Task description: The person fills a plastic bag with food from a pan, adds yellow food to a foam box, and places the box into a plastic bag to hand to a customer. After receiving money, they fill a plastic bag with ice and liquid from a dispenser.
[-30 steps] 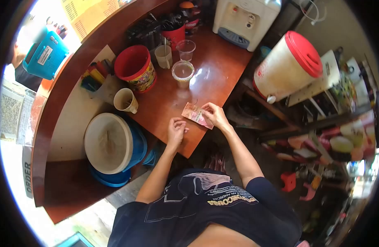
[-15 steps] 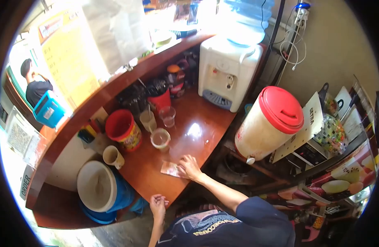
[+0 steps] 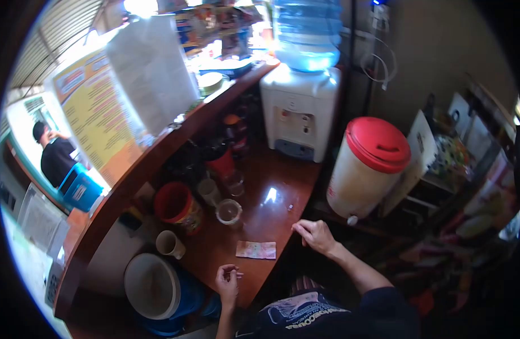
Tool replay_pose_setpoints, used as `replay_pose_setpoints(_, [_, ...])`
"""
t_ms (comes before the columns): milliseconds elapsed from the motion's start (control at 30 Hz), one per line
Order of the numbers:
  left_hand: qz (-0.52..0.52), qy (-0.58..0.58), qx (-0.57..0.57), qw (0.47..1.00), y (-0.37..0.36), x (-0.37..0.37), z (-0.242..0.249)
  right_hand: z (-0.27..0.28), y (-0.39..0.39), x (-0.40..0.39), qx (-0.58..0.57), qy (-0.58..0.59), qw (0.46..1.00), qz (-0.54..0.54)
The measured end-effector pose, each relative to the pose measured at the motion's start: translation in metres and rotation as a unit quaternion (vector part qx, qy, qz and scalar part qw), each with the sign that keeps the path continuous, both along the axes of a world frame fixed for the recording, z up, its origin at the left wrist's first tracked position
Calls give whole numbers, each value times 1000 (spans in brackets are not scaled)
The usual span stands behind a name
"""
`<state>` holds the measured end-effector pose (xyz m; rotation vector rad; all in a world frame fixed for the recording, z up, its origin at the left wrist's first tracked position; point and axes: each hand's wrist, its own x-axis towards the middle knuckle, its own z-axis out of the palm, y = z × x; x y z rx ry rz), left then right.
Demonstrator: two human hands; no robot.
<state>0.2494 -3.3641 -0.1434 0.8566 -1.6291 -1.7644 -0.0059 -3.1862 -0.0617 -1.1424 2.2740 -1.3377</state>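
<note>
My left hand (image 3: 227, 282) was half-open, fingers loosely bent; my right hand (image 3: 316, 234), forearm slanting inward, was curled closed. Between them, a pink rectangular paper banknote (image 3: 256, 250) lay flat on the glossy brown worktop (image 3: 250, 278).

On the front of the dark navy fabric T-shirt (image 3: 356, 316), the small line "AN AMERICAN" can be made out, with larger pale-yellow capitals that end in "USA"; their first letters are blurred. The tall yellow-and-orange rectangular menu poster (image 3: 99, 116) bears a heading and columns of small print, all too blurred to read. Dark characters on the pale upright panel (image 3: 51, 287) at the lower left are illegible, as is the print on the pink-and-red rectangular paper banknote (image 3: 256, 250) on the brown wooden worktop (image 3: 257, 186).
</note>
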Motion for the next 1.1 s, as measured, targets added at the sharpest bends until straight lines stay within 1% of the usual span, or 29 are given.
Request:
replay_pose_setpoints(100, [10,-20,-8,1000,1,-4,10,17,12,-15,-23,4,999,-35])
replay_pose_setpoints(167, [-3,0,-41,999,1,-10,24,28,9,-28,-55,11,998,-42])
replay_pose_setpoints(200, [11,-12,-34,999,2,-13,30,38,4,-31,-59,16,997,-49])
replay_pose_setpoints(233, [6,-1,-30,1000,2,-21,37,39,-2,-40,-54,-15,997,-51])
replay_pose_setpoints(267, [1,16,-30,999,0,-31,43,41,-10,-48,-71,7,997,-40])
replay_pose_setpoints(333, [15,28,-35,999,-4,-47,54,46,-33,-65,-112,45,992,-19])
replay_pose_setpoints(367, [12,37,-41,998,-6,-56,62,48,-47,-76,-113,46,993,-6])
replay_pose_setpoints(433, [21,25,-62,998,-11,-72,84,46,-82,-105,-152,136,978,35])
replay_pose_setpoints(500, [16,40,-87,995,-18,-90,101,39,-126,-141,-180,144,971,56])
replay_pose_setpoints(533, [21,28,-100,994,-22,-97,105,32,-152,-159,-196,108,973,60])
replay_pose_setpoints(567, [32,26,-99,994,-25,-105,109,23,-180,-181,-191,101,975,57])
replay_pose_setpoints(600, [37,24,-115,992,-27,-113,113,19,-208,-199,-174,118,976,48])
replay_pose_setpoints(633, [43,22,-133,990,-29,-120,118,14,-237,-218,-149,100,983,48])
replay_pose_setpoints(667, [54,21,-134,989,-29,-127,122,-1,-272,-241,-139,105,983,55])
replay_pose_setpoints(733, [85,19,-98,991,-25,-137,126,-23,-334,-279,-127,109,984,60])
replay_pose_setpoints(800, [111,6,-78,991,-23,-142,119,-37,-383,-300,-114,111,985,64])
replay_pose_setpoints(867, [131,-1,-68,989,-21,-143,108,-48,-419,-312,19,182,983,11])
replay_pose_setpoints(900, [144,-5,-58,988,-20,-142,102,-50,-432,-313,18,180,983,20])
replay_pose_setpoints(967, [163,-12,-45,986,-17,-142,95,-56,-451,-315,141,190,969,-66])
replay_pose_setpoints(1000, [180,-17,-30,983,-16,-141,93,-59,-455,-316,142,190,970,-60])
replay_pose_setpoints(1033, [197,-21,-14,980,-14,-141,91,-64,-455,-317,63,257,961,-83])
replay_pose_setpoints(1067, [204,-18,-12,979,-15,-141,87,-68,-458,-317,-18,321,941,-106])
replay_pose_setpoints(1100, [208,-18,-12,978,-16,-142,87,-60,-458,-314,-19,320,942,-102])
